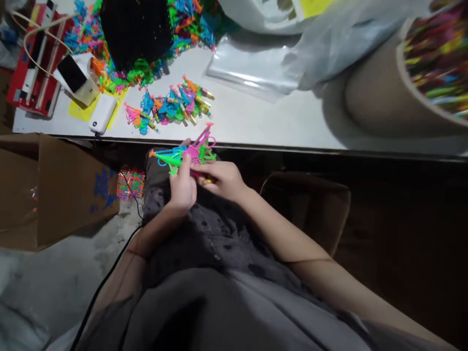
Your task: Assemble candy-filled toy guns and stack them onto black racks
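Observation:
My left hand [185, 187] is closed around a bunch of bright plastic toys [192, 154] in pink, green and blue, with orange tips poking out. Its thumb presses on the pink piece, which has a mesh-like part. From the right, my right hand [224, 178] pinches the lower end of the bunch; a small yellow bit shows under its fingers. Both hands are over my lap, just in front of the table edge. Beyond them on the table lies a small pile of similar toys [171, 107] with striped, pencil-like sticks among them.
The white table [256, 117] carries a heap of plastic pieces [139, 73] around a black basket [137, 31], clear plastic bags [252, 66], a tub of coloured sticks [380, 87], a white power bank [103, 114] and a red device [36, 73]. A cardboard box [73, 190] stands left.

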Demonstrator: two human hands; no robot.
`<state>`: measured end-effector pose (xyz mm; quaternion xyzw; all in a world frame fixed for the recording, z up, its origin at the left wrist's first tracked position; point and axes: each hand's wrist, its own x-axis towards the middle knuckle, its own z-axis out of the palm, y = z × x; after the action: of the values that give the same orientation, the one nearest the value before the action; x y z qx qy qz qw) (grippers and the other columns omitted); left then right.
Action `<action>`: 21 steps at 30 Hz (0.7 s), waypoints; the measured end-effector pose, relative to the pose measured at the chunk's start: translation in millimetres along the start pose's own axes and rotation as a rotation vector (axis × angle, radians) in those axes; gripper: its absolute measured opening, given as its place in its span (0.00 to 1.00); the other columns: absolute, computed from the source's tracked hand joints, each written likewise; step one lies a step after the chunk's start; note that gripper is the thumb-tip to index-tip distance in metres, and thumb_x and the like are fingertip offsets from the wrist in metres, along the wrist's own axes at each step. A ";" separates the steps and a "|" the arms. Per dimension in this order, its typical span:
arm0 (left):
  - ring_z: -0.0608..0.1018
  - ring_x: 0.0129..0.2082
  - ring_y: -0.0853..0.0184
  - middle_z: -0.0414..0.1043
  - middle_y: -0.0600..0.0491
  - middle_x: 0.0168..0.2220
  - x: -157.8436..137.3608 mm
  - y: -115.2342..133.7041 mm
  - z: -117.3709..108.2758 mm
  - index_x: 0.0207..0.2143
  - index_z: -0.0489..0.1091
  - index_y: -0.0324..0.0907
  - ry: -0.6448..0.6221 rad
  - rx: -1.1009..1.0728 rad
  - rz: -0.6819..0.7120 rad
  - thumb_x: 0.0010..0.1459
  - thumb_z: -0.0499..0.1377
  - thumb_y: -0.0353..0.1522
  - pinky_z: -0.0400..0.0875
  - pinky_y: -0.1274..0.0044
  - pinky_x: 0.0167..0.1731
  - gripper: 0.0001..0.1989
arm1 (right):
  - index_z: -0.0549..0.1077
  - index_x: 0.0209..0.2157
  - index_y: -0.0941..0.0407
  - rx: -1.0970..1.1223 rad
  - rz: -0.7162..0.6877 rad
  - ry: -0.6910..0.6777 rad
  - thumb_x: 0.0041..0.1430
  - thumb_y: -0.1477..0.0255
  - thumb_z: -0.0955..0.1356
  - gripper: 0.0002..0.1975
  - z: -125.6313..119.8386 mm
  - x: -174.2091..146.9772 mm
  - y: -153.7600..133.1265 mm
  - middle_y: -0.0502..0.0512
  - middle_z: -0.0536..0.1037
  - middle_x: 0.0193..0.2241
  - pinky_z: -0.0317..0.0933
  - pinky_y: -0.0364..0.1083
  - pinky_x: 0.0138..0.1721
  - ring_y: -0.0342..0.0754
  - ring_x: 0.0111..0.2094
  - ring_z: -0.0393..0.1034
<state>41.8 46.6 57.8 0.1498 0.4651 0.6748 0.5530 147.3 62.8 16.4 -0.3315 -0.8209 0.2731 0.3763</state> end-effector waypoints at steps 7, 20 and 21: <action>0.75 0.48 0.64 0.72 0.51 0.48 -3.6 1.1 -22.4 0.54 0.63 0.47 0.018 0.246 0.042 0.56 0.59 0.40 0.70 0.74 0.49 0.24 | 0.70 0.41 0.53 0.444 0.387 0.252 0.54 0.63 0.68 0.13 8.1 -12.0 -14.7 0.44 0.66 0.18 0.57 0.40 0.22 0.39 0.18 0.58; 0.68 0.57 0.61 0.70 0.49 0.51 -2.8 -8.3 -43.3 0.49 0.69 0.45 -0.203 0.332 0.060 0.47 0.65 0.42 0.62 0.73 0.57 0.26 | 0.72 0.33 0.56 -0.051 0.258 0.030 0.52 0.70 0.66 0.06 11.8 5.1 -15.2 0.52 0.74 0.24 0.58 0.43 0.29 0.45 0.27 0.68; 0.70 0.55 0.61 0.71 0.49 0.50 -1.5 -6.2 -42.8 0.48 0.69 0.44 -0.180 0.327 0.062 0.47 0.66 0.42 0.64 0.72 0.56 0.26 | 0.73 0.34 0.56 -0.019 0.227 -0.034 0.52 0.71 0.66 0.07 9.5 5.2 -14.5 0.52 0.74 0.24 0.58 0.42 0.29 0.45 0.27 0.68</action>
<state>15.4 25.3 31.0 0.3120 0.5124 0.5908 0.5395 132.2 55.6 23.4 -0.4214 -0.7867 0.3118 0.3259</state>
